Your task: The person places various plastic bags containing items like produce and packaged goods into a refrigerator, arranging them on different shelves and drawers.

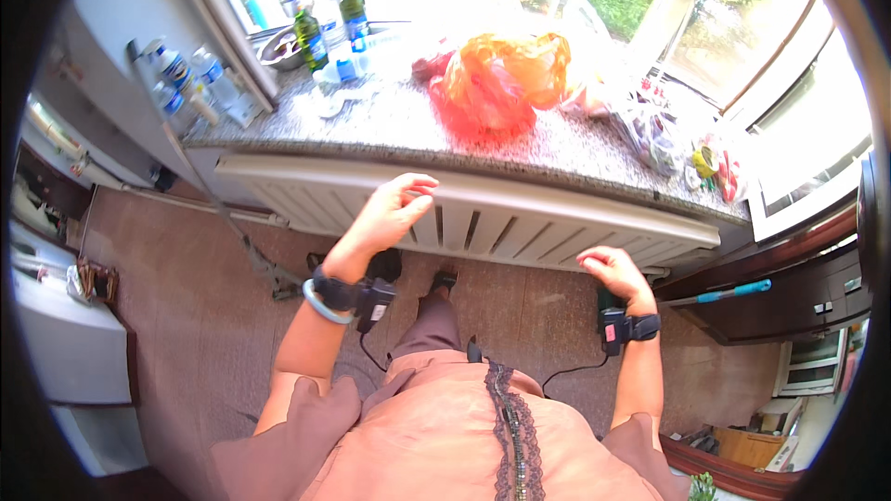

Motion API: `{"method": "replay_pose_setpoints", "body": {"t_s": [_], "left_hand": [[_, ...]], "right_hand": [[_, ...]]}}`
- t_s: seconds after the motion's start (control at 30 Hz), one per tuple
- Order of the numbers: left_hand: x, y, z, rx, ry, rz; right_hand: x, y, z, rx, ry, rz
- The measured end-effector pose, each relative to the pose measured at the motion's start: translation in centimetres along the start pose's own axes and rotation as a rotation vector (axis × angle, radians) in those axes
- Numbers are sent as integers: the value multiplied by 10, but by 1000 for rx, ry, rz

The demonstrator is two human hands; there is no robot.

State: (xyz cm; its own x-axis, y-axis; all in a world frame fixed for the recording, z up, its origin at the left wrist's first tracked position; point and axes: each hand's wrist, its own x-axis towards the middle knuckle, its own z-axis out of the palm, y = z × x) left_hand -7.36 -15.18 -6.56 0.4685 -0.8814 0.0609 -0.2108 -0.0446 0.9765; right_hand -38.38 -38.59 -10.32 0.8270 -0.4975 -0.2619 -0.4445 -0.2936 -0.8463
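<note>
My left hand [397,212] is raised over the top of a white radiator [459,212], its fingers loosely curled and apart from the thumb, holding nothing. My right hand [612,271] hangs near the radiator's lower right part, fingers bent; whether they are closed is unclear, and no held thing shows. Both wrists carry black straps with small boxes and cables. Above the radiator runs a speckled stone windowsill [390,132]. On it sit a red plastic bag [480,111] with an orange plastic bag [515,69], and clear bags [654,136] further right.
Green glass bottles [310,38] and a metal bowl [278,49] stand at the sill's left. Several plastic bottles [174,69] fill its left corner, beside a long-handled tool [209,195] reaching the floor. A blue-ended pole [731,291] lies right. Dark wooden furniture [779,292] stands beyond.
</note>
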Motion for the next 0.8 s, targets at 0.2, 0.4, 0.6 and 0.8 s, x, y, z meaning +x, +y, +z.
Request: {"method": "replay_pose_setpoints", "body": {"t_s": [0.2, 0.4, 0.6, 0.8], "left_hand": [[161, -15, 9, 491, 39, 437], [227, -23, -21, 906, -14, 248], [223, 16, -63, 523, -87, 492], [229, 21, -67, 384, 240, 289]], "right_hand": [[171, -87, -28, -100, 125, -138], [292, -117, -7, -276, 181, -269], [321, -120, -2, -134, -245, -117], [273, -169, -33, 45, -396, -158]]}}
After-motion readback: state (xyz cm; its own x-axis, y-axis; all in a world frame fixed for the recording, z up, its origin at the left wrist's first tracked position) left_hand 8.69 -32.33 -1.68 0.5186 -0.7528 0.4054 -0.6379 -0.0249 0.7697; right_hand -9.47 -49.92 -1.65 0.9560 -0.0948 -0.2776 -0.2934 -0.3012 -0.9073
